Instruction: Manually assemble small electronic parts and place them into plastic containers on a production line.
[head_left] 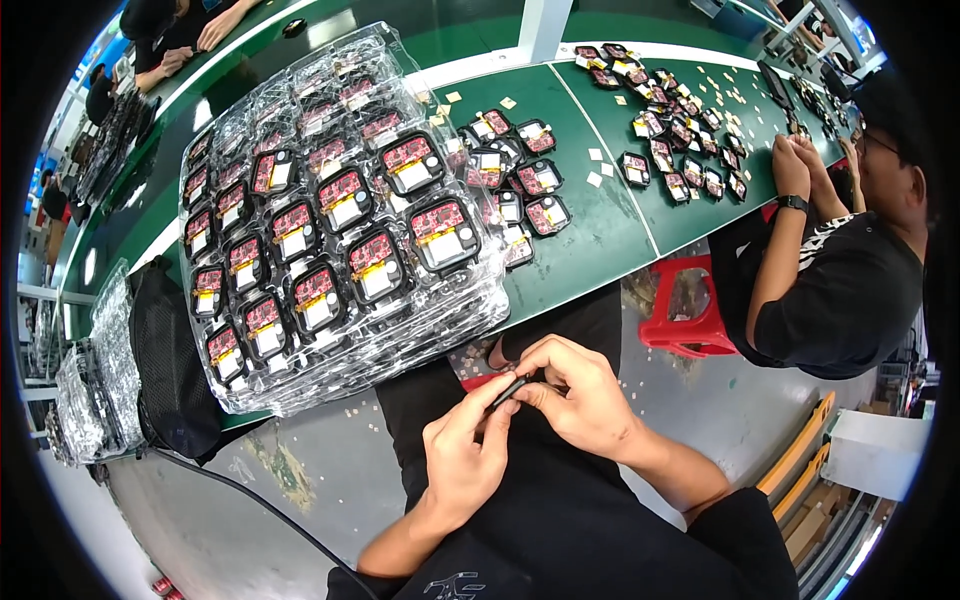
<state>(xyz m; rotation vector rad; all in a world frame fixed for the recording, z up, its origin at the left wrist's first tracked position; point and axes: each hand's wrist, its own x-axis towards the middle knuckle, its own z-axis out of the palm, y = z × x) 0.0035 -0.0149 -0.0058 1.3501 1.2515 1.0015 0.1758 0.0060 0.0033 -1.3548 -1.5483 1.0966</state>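
Note:
Above my lap, close to the table's near edge, both hands hold a small black casing, seen nearly edge-on. My left hand pinches it from the left, and my right hand has its fingertips on the other side. The casing's face is hidden from this angle. Beyond my hands, to the left, a stack of clear plastic trays carries rows of black casings with red circuit boards and yellow strips. More such casings lie loosely piled right of the trays.
The green table bears another spread of casings and small pale squares farther right. A co-worker sits there beside a red stool. At left are a black mesh bag and a black cable.

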